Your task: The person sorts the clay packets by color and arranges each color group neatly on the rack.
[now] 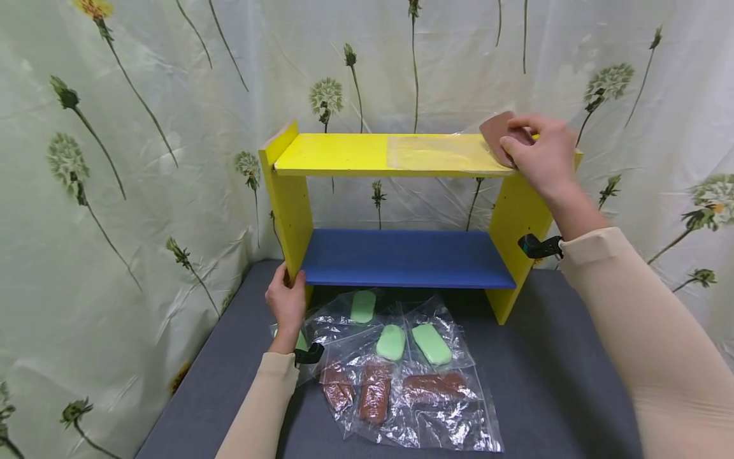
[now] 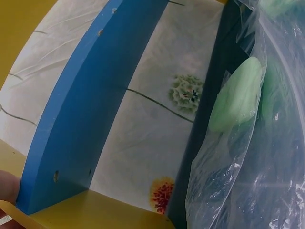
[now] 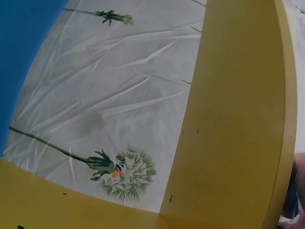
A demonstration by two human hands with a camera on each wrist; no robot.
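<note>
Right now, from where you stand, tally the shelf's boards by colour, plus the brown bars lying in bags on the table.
Yellow boards: 3 (the top and both sides)
Blue board: 1
Brown bars: 3
Total: 7

Right arm (image 1: pixel 636 325) extended forward and raised, right hand (image 1: pixel 547 150) higher, in a pinch grip, left arm (image 1: pixel 260 405) extended forward at lower level, left hand (image 1: pixel 287 303) in a clasping grip.
</note>
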